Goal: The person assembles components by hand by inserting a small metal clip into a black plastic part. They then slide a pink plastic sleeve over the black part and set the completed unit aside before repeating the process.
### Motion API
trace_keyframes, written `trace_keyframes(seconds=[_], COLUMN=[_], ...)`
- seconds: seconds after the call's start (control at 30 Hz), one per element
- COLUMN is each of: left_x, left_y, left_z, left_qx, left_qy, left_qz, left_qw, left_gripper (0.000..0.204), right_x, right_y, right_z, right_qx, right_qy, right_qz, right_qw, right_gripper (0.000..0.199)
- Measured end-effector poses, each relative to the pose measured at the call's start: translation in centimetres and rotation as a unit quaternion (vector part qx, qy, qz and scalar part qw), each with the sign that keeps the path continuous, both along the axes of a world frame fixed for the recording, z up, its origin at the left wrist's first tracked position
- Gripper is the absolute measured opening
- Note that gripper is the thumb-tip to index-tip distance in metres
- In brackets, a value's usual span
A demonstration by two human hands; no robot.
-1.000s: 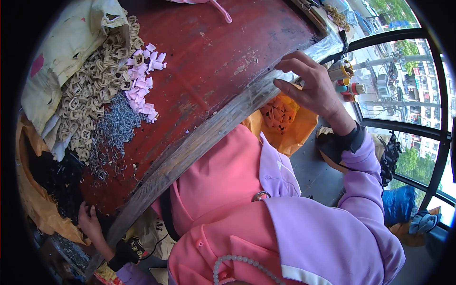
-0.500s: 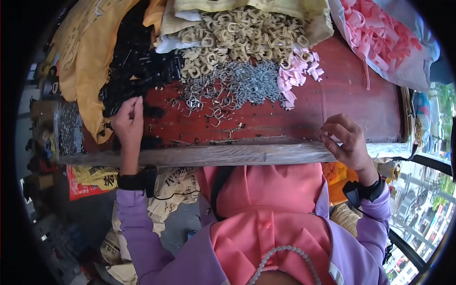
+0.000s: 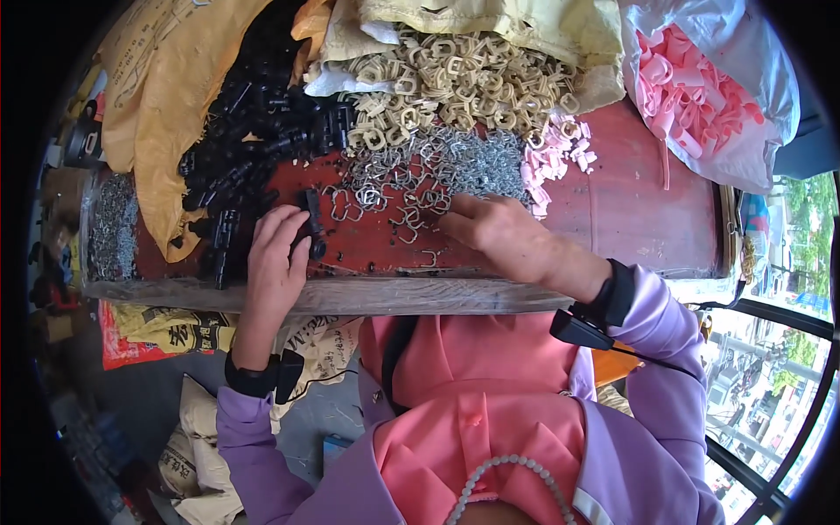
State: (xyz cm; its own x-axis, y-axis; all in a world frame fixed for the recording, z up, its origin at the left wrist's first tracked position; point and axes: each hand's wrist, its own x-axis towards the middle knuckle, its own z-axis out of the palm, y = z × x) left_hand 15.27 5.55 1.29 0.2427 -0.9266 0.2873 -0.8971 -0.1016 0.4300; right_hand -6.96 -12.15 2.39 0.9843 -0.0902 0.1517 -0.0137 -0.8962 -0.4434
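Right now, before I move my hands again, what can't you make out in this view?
All in the head view:
- What, if anything, the right hand grasps: hidden by the hand's own back.
- The full shape of the black part in the left hand: partly covered by that hand.
- How many grey metal pieces there are: too small and heaped.
- The far end of the beige rings: covered by the yellowish sack.

Red tabletop (image 3: 647, 206) under black parts (image 3: 262, 144), beige loops (image 3: 472, 83), metal hooks (image 3: 490, 164), pink pieces (image 3: 556, 153).
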Motion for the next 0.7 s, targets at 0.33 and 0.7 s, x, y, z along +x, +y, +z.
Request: trace_keyframes(seconds=[0.33,0.7], left_x=[-0.7,-1.6], left_y=[1.8,1.8], left_z=[-0.3,1.7], left_qx=[0.078,0.104], left_qy=[-0.028,-0.022], left_qz=[0.025,-0.014], left_qw=[0.996,0.994], left_gripper=[0.029,0.024], right_x=[2.1,-2.9], right_y=[1.6,0.2], right_z=[-2.3,0.7], right_qx=[-0.072,0.200], right_qy=[0.076,0.011], right_qz=[-0.026,-0.106], right_qw=[0.994,0.974], right_gripper=[0.016,0.012])
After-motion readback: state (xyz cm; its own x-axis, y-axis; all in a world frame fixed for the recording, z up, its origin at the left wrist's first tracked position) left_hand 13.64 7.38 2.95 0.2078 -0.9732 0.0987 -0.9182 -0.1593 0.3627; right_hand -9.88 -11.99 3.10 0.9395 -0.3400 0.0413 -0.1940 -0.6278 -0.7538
